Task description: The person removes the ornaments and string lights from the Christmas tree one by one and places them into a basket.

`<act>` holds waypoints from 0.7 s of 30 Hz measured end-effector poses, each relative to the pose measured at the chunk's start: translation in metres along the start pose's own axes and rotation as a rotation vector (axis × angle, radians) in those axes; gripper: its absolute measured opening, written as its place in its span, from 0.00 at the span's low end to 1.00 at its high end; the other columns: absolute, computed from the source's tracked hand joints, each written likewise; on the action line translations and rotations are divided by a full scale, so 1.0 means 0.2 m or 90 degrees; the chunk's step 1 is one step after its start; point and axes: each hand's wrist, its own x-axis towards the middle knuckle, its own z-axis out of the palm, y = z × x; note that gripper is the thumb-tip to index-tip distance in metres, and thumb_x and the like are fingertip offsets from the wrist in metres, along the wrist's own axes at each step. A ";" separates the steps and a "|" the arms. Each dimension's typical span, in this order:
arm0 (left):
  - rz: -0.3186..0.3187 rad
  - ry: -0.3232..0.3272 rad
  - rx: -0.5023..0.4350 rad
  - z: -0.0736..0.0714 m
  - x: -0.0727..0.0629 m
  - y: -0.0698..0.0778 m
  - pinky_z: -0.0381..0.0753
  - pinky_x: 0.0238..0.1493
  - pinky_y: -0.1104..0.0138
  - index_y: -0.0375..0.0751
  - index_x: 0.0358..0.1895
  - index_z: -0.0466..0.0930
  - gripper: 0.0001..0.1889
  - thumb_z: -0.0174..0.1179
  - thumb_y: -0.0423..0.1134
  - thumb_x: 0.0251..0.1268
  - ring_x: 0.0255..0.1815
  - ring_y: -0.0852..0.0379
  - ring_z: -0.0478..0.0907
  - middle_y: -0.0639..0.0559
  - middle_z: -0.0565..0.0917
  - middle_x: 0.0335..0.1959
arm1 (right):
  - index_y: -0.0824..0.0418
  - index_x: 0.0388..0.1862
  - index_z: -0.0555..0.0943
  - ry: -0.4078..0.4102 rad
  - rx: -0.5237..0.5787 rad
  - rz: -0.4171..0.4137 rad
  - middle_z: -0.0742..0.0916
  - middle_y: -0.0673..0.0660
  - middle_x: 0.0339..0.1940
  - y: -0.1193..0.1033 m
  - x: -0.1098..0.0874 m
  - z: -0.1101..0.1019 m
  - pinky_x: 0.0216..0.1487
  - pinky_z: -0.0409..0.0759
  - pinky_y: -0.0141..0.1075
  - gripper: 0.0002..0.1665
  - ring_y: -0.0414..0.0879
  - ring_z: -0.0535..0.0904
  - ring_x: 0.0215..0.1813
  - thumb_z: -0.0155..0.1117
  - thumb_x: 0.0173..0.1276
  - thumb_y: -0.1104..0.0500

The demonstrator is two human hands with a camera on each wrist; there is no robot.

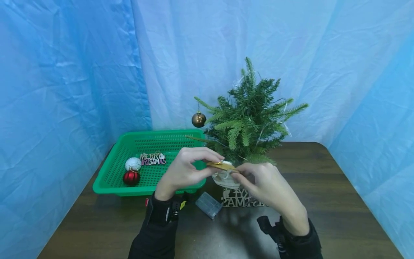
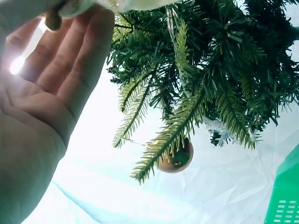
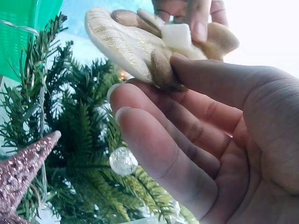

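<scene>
Both hands hold a small cream-and-gold fabric ornament (image 3: pixel 126 44) with brown padded parts and a white square piece on one face. My left hand (image 1: pixel 189 167) pinches one end of it in the head view. At the other end, my right hand (image 1: pixel 270 183) pinches it between thumb and fingers. Right behind the hands stands a small green Christmas tree (image 1: pixel 249 115). A brown bauble (image 1: pixel 198 119) hangs from its left branch. The tree's pale wrapped base (image 1: pixel 226 181) is partly hidden by the ornament and hands.
To the left is a green basket (image 1: pixel 111 167) with a red ball (image 1: pixel 131 177), a white ball (image 1: pixel 133 164) and a Merry Christmas sign (image 1: pixel 152 158). A clear plastic case (image 1: pixel 208 205) and a cut-out letter sign (image 1: pixel 237 199) lie before the tree. A pink glitter star (image 3: pixel 23 172) is by the branches.
</scene>
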 end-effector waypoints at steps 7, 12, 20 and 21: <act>-0.019 0.039 0.025 -0.02 -0.01 0.00 0.85 0.40 0.65 0.38 0.44 0.87 0.13 0.70 0.21 0.58 0.42 0.56 0.86 0.45 0.88 0.44 | 0.52 0.45 0.87 0.017 -0.004 0.001 0.80 0.38 0.23 -0.02 0.01 0.02 0.20 0.70 0.31 0.11 0.31 0.68 0.16 0.63 0.77 0.48; -0.031 0.083 0.017 -0.06 -0.03 0.01 0.86 0.42 0.63 0.38 0.43 0.87 0.14 0.69 0.19 0.57 0.44 0.52 0.86 0.42 0.88 0.45 | 0.55 0.50 0.87 0.028 -0.015 0.010 0.86 0.42 0.28 -0.03 0.01 0.03 0.24 0.75 0.30 0.15 0.26 0.73 0.20 0.64 0.76 0.48; -0.057 0.182 0.021 -0.19 -0.10 0.04 0.86 0.43 0.63 0.35 0.43 0.87 0.18 0.69 0.14 0.52 0.45 0.52 0.86 0.41 0.88 0.44 | 0.53 0.46 0.89 0.020 -0.024 -0.012 0.82 0.38 0.24 -0.04 0.02 0.04 0.25 0.71 0.31 0.11 0.29 0.66 0.17 0.64 0.76 0.50; -0.059 0.194 0.023 -0.21 -0.11 0.04 0.86 0.43 0.63 0.35 0.44 0.87 0.18 0.69 0.13 0.51 0.45 0.52 0.86 0.41 0.88 0.44 | 0.53 0.46 0.89 0.019 -0.022 -0.026 0.82 0.37 0.23 -0.04 0.02 0.05 0.24 0.70 0.31 0.10 0.29 0.65 0.16 0.65 0.76 0.50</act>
